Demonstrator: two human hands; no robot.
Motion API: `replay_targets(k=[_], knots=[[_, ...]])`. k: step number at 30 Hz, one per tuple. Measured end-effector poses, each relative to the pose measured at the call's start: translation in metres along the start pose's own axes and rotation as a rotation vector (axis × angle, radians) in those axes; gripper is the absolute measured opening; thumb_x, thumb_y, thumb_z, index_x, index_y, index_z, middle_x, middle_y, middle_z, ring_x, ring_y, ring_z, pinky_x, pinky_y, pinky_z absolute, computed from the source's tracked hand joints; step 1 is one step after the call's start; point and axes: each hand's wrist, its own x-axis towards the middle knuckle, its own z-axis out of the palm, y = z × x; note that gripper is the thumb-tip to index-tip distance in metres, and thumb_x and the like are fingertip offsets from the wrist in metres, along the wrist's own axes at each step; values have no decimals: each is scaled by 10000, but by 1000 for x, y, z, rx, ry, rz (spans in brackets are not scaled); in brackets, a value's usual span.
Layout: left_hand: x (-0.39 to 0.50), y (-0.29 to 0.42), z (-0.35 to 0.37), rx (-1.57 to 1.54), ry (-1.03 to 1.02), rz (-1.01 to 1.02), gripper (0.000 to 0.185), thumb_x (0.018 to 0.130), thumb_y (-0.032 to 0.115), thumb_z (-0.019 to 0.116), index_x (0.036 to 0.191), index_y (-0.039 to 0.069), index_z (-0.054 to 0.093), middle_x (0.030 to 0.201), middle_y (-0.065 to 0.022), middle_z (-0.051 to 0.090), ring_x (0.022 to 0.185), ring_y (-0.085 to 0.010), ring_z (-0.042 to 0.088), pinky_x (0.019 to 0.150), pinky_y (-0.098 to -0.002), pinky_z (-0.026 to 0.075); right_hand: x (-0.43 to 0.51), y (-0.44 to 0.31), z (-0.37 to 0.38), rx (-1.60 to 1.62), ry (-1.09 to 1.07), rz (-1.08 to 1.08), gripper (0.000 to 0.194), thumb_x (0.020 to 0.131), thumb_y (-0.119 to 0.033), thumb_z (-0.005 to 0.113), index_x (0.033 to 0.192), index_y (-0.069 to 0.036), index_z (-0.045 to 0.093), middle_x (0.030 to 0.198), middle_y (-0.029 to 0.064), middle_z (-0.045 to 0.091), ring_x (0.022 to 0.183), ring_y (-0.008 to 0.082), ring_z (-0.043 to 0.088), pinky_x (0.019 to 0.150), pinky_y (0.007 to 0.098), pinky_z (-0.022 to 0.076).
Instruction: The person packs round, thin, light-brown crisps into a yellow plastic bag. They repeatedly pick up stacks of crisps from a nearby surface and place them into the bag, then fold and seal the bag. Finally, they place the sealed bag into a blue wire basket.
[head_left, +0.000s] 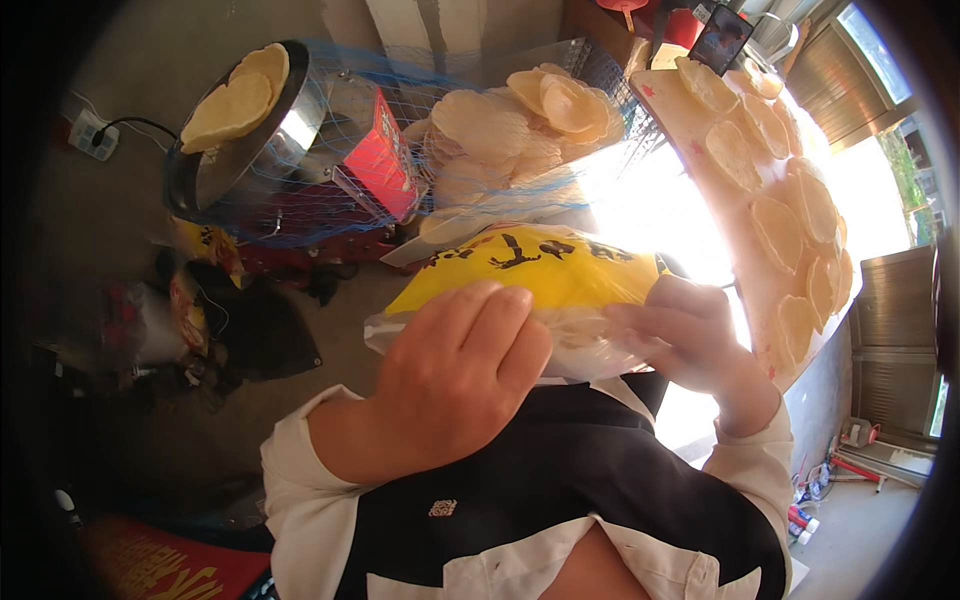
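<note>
Before my chest I hold a yellow-and-clear plastic bag (525, 262) with dark printed characters. My left hand (465, 367) grips its near edge, fingers curled down with the knuckles up. At the bag's right side, my right hand (682, 330) pinches the plastic between thumb and fingers. Pale shapes show through the clear part, too blurred to name surely. Just beyond the bag, a heap of thin, round, pale puffed crackers (510, 135) lies in a wire-mesh basket (592, 60), partly under blue netting (322, 187).
On the left, a round metal pan (300, 127) with a black rim holds more crackers (240, 97). A red sign (386, 157) stands beside it. Crackers (780, 232) are spread over a pale board (739, 225) at right. A power strip (94, 135) is at far left.
</note>
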Motion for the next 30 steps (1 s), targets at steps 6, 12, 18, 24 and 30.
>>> replay_targets(k=[6,12,18,24,30], knots=[[-18,-6,1,26,15,134,182,807,128,671,966,76,599,979,-86,627,733,-201,587,594,-302,462,3,-14,0,-6,-75,-53,302,788,-88,753,1088,-58,736,675,11,422,514,151,510,467,307,410],[-24,-1,-18,-270,-293,52,301,822,230,703,1070,70,638,1025,-91,636,835,-231,620,701,-349,495,-8,-14,1,78,-188,-85,352,745,-84,753,1096,-54,731,652,3,399,501,137,512,446,302,412],[-94,-88,22,-758,-59,-875,386,1017,255,544,1243,-45,634,1243,-180,626,1117,-266,614,1005,-371,452,-8,-32,-29,-87,-94,88,344,692,-148,856,1010,-78,745,613,-32,398,450,83,463,430,259,370],[-183,-145,240,-252,-301,-803,424,966,184,556,1341,-14,574,1523,-214,425,1299,-433,500,1077,-462,419,-11,-30,-41,-112,-164,120,382,685,-245,877,1021,-115,749,644,-41,421,458,65,454,442,254,346],[-137,-217,360,145,-318,-740,313,902,178,590,1140,-12,665,1380,-232,560,1248,-458,496,1053,-475,421,-17,-24,-43,-125,-126,231,362,695,-241,873,1016,-122,755,673,-44,457,484,83,468,467,274,289]])
